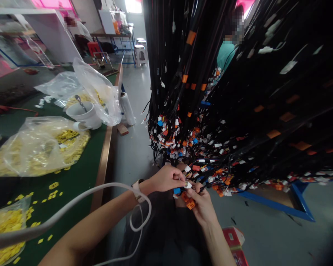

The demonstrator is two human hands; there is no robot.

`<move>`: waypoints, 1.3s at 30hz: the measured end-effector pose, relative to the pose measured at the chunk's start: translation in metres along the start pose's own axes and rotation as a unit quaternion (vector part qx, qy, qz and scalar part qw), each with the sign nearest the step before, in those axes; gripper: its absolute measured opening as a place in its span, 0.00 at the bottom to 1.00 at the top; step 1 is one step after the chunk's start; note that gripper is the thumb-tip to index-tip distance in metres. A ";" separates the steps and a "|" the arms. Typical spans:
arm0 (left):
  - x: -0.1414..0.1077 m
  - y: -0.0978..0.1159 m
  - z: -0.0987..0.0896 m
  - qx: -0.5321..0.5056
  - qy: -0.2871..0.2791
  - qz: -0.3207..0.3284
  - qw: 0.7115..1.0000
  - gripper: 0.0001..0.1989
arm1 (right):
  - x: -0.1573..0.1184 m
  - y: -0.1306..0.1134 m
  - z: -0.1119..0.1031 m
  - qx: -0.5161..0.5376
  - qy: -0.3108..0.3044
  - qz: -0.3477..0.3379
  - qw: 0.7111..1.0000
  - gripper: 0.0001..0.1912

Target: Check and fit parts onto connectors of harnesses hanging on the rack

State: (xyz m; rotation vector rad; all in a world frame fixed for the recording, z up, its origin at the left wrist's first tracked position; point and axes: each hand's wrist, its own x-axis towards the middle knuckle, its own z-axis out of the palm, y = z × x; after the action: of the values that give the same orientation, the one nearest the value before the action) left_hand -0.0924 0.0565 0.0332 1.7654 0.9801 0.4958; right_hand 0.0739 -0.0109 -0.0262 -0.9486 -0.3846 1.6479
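Note:
Near the middle, a white connector (pixel 188 185) lies between the fingertips of both hands. My left hand (pixel 168 178) comes from the left, its thumb and fingers pinched on the connector's upper left side. From the lower right, my right hand (pixel 202 202) has its thumb and fingers closed on the same connector. Orange connectors (pixel 189 201) hang just below it against my right hand, and a blue connector (pixel 177 191) is close to their left. Black wire bundles (pixel 166 66) with many coloured connectors hang ahead and to the right.
A green table (pixel 80 177) on the left bears bags of yellow pieces (pixel 44 147) and a white mug (pixel 84 113). A white cable (pixel 94 189) crosses over my left forearm. A blue frame (pixel 302 203) and red box (pixel 233 236) are at right. Two people are farther back.

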 end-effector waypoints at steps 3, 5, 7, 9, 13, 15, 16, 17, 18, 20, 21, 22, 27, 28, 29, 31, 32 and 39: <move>-0.001 0.000 0.000 0.024 0.007 0.016 1.000 0.09 | 0.000 0.000 -0.001 -0.005 0.000 0.000 1.000 0.18; -0.001 0.000 0.000 0.045 0.014 0.028 0.998 0.08 | 0.000 0.000 -0.001 -0.011 0.000 -0.002 1.000 0.18; -0.001 0.000 0.001 0.071 0.020 0.042 0.996 0.08 | 0.000 0.000 -0.001 -0.018 0.000 -0.003 1.000 0.18; -0.001 0.000 0.002 0.097 0.021 0.054 0.994 0.08 | 0.000 0.000 -0.002 -0.023 0.001 -0.002 1.000 0.18; -0.001 0.000 0.003 0.125 0.016 0.069 0.990 0.07 | -0.001 -0.001 -0.005 -0.024 0.000 -0.003 1.000 0.18; -0.001 0.000 0.003 0.123 0.015 0.069 0.990 0.07 | -0.001 -0.001 -0.005 -0.022 -0.003 -0.003 1.000 0.18; -0.001 0.000 0.003 0.120 0.016 0.067 0.990 0.07 | -0.001 -0.001 -0.005 -0.021 -0.005 -0.003 1.000 0.18; -0.001 0.000 0.003 0.116 0.018 0.064 0.991 0.07 | -0.001 -0.001 -0.005 -0.021 -0.005 -0.003 1.000 0.18; -0.001 0.001 0.003 0.111 0.020 0.061 0.992 0.07 | -0.002 -0.001 -0.005 -0.021 -0.003 -0.003 1.000 0.18; -0.001 0.001 0.004 0.104 0.020 0.058 0.993 0.07 | -0.002 -0.001 -0.004 -0.022 0.001 -0.004 1.000 0.18; -0.001 0.001 0.004 0.103 0.019 0.060 0.993 0.07 | -0.002 -0.001 -0.003 -0.022 0.001 -0.004 1.000 0.18; -0.001 0.001 0.003 0.103 0.019 0.061 0.993 0.07 | -0.002 -0.001 -0.003 -0.022 0.001 -0.004 1.000 0.19; -0.002 0.001 0.003 0.088 0.009 0.057 0.994 0.06 | -0.002 0.000 -0.005 -0.028 -0.012 -0.003 1.000 0.19; -0.002 0.001 0.003 0.071 0.005 0.050 0.996 0.06 | -0.002 0.000 -0.005 -0.029 -0.013 -0.003 0.999 0.19; -0.002 0.000 0.004 0.045 0.001 0.038 0.998 0.06 | -0.002 0.000 -0.005 -0.030 -0.015 -0.004 0.999 0.19; -0.001 -0.002 0.005 -0.028 -0.012 -0.004 1.000 0.07 | -0.003 -0.001 -0.004 -0.029 -0.018 -0.008 0.999 0.19; 0.000 -0.002 0.005 -0.068 -0.022 -0.029 0.997 0.09 | -0.003 -0.001 -0.003 -0.028 -0.020 -0.011 0.999 0.19; -0.001 0.004 0.002 -0.177 -0.106 -0.078 0.975 0.19 | -0.004 -0.006 0.004 -0.013 -0.024 -0.028 0.999 0.18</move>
State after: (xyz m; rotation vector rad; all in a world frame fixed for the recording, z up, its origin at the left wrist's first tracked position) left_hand -0.0901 0.0537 0.0366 1.3789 0.8148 0.3476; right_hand 0.0747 -0.0121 -0.0180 -0.9099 -0.4620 1.6199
